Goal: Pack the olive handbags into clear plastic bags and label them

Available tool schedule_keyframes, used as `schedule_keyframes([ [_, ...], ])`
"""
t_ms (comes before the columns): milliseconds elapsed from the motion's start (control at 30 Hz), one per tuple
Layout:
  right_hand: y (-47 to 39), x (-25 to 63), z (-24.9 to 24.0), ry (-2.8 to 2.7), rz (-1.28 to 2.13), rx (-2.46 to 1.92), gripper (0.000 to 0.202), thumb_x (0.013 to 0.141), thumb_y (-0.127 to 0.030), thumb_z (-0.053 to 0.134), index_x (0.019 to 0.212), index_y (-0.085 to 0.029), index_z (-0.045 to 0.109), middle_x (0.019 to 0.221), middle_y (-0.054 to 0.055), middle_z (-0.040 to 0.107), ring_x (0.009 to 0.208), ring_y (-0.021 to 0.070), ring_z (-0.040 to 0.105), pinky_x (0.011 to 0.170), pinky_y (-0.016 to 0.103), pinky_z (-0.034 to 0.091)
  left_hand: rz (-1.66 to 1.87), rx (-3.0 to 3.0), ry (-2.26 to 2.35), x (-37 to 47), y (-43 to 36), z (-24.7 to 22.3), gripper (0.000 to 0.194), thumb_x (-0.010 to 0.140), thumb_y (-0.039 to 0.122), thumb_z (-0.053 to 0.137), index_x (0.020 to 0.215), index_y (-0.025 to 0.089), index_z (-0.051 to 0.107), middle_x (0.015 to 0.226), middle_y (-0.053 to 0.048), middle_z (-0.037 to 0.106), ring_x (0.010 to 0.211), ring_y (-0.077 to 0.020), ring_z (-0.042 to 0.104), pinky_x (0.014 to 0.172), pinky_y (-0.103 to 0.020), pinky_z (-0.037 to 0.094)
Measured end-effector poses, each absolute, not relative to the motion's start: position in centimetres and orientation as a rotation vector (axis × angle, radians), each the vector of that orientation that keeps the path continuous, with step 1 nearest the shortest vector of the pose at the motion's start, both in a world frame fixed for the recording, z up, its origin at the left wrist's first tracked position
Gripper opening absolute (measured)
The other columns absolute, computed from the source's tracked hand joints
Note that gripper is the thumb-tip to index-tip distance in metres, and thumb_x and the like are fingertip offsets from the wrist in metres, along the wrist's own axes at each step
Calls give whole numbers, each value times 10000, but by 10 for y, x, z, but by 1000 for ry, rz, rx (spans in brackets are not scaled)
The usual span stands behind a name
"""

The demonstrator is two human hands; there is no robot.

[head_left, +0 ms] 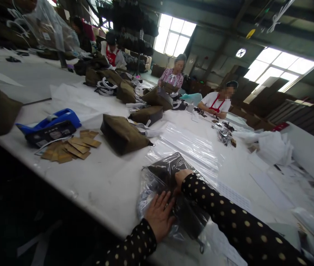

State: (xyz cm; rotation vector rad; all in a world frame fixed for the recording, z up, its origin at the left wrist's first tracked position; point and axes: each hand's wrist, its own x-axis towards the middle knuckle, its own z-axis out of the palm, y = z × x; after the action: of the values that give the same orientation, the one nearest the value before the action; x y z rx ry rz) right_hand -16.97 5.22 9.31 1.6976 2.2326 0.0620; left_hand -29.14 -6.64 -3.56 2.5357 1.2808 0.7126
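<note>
In front of me on the white table lies a dark olive pouch inside a clear plastic bag (191, 218), with a small ring at its near corner. My left hand (159, 214) rests flat on the plastic, fingers stretched out and somewhat apart. Just beyond it, my right hand (184, 178) is curled closed against the bag's upper part; its fingertips are mostly hidden, and the plastic seems bunched there. A bare olive pouch (125, 135) sits to the left of the bagged one. Behind the bag lies a stack of flat clear plastic bags (188, 146).
To the left are a blue tape dispenser (60, 119) and a pile of brown cards (72, 147). More olive pouches (148, 114) with white straps are heaped farther back. Crumpled white wrapping (275, 147) lies at right. Several people work along the table's far side.
</note>
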Motion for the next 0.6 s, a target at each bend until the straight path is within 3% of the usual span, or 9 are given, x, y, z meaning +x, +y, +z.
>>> schedule_keyframes([
  [133, 73, -132, 124, 2040, 64, 1797, 513, 407, -573, 750, 701, -163, 652, 713, 104, 647, 692, 251, 614, 570, 328, 445, 716, 2570, 1275, -293, -66, -35, 606, 862, 390, 442, 1390, 222, 196, 1450, -71, 251, 1321, -258, 235, 1033, -463, 286],
  [233, 72, -103, 149, 1959, 139, 1932, 497, 593, -533, 678, 913, -158, 611, 790, 113, 650, 738, 265, 610, 581, 344, 427, 743, 2574, 1287, -294, -68, -35, 599, 867, 392, 431, 1391, 232, 190, 1457, -67, 236, 1324, -250, 228, 1040, -450, 282],
  [300, 54, -96, 156, 2005, 136, 2011, 418, 716, -473, 599, 1004, -175, 553, 795, 74, 644, 711, 215, 603, 597, 322, 424, 773, 2535, 1343, -293, -70, -35, 624, 856, 400, 447, 1394, 222, 186, 1465, -84, 205, 1326, -253, 222, 1044, -436, 283],
  [400, -4, -105, 142, 2434, -81, 2016, 249, 789, -404, 531, 931, -200, 536, 707, 0, 602, 620, 136, 554, 599, 270, 420, 788, 2457, 1405, -290, -72, -37, 657, 837, 419, 473, 1393, 202, 197, 1471, -108, 177, 1327, -269, 213, 1045, -429, 289],
  [500, -74, -128, 105, 2882, -230, 1682, 84, 792, -281, 519, 814, -201, 535, 722, 12, 571, 674, 153, 531, 601, 271, 419, 788, 2402, 1353, -290, -69, -36, 637, 828, 411, 485, 1378, 193, 247, 1464, -112, 201, 1326, -282, 209, 1042, -444, 299],
  [600, -123, -145, 58, 3107, -21, 1438, 110, 822, -207, 449, 815, -197, 559, 726, 30, 575, 664, 161, 518, 589, 274, 410, 959, 2225, 1309, -301, -67, -21, 511, 824, 371, 493, 1292, 188, 400, 1442, -115, 253, 1313, -305, 229, 1021, -477, 325],
])
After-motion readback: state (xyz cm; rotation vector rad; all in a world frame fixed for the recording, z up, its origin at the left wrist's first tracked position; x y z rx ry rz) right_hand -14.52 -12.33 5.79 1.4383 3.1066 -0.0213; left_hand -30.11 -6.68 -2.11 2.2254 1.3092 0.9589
